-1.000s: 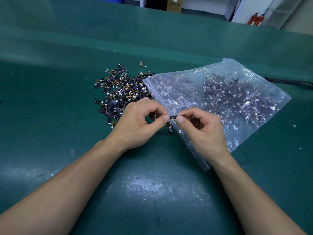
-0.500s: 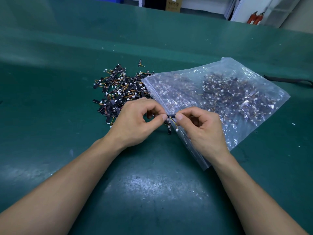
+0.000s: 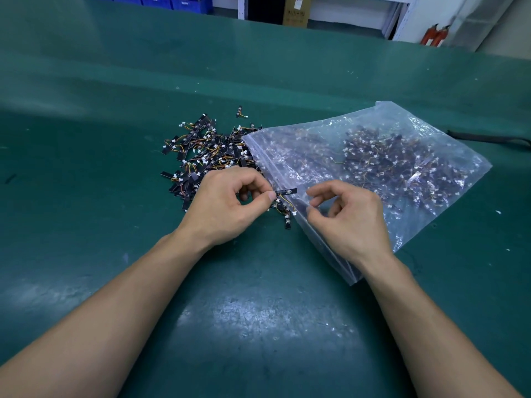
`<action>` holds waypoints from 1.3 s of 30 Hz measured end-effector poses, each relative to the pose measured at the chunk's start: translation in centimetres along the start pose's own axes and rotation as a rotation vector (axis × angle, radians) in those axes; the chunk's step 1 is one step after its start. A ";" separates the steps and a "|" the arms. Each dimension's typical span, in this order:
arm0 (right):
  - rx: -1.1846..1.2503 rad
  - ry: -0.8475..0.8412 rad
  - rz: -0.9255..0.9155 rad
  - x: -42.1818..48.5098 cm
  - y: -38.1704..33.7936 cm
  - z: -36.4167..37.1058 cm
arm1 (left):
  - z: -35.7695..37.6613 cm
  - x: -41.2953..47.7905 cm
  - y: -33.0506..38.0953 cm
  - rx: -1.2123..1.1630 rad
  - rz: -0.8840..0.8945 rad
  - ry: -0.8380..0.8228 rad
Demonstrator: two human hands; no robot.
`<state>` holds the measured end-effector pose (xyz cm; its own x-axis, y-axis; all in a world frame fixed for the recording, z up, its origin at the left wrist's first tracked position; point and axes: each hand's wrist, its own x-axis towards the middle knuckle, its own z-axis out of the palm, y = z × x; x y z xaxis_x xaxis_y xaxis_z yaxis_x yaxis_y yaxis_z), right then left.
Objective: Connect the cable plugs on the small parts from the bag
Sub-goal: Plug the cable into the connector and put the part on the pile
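Note:
My left hand [image 3: 227,205] pinches one end of a small black strip part [image 3: 287,192] between thumb and forefinger. From the part an orange-yellow wire hangs down to a white plug [image 3: 293,213]. My right hand [image 3: 350,222] hovers just right of the part, over the bag's edge, with fingers loosely curled and holding nothing. A clear zip bag [image 3: 382,110] full of the same parts lies to the right. A loose pile of parts [image 3: 207,150] is spread on the mat at the bag's mouth, behind my left hand.
The work surface is a green mat [image 3: 258,326]. A black cable [image 3: 488,137] lies at the right, beyond the bag. Far back stand blue bins [image 3: 172,1], a cardboard box [image 3: 296,12] and red extinguishers [image 3: 434,34].
My right hand has let go of the strip part and drawn a little to the right. My left hand still holds the part, whose free end now sticks out.

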<state>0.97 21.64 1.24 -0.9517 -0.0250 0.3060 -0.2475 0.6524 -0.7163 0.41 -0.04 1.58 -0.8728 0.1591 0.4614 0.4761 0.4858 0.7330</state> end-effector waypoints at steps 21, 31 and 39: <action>0.177 0.366 -0.133 0.1 -1.3 -1.4 | 9.5 6.3 4.4 0.606 -0.104 -0.072; 0.148 0.221 -0.095 0.0 -0.8 -0.8 | 3.5 3.6 1.5 0.511 0.017 -0.055; -0.043 -0.089 0.006 -0.2 -0.2 0.7 | -0.5 0.5 -0.6 0.514 0.082 -0.230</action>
<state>1.10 21.00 0.86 -0.9660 -0.0869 0.2433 -0.2354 0.6843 -0.6902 -0.26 -0.66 1.63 -0.8636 0.3688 0.3438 0.4797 0.8108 0.3354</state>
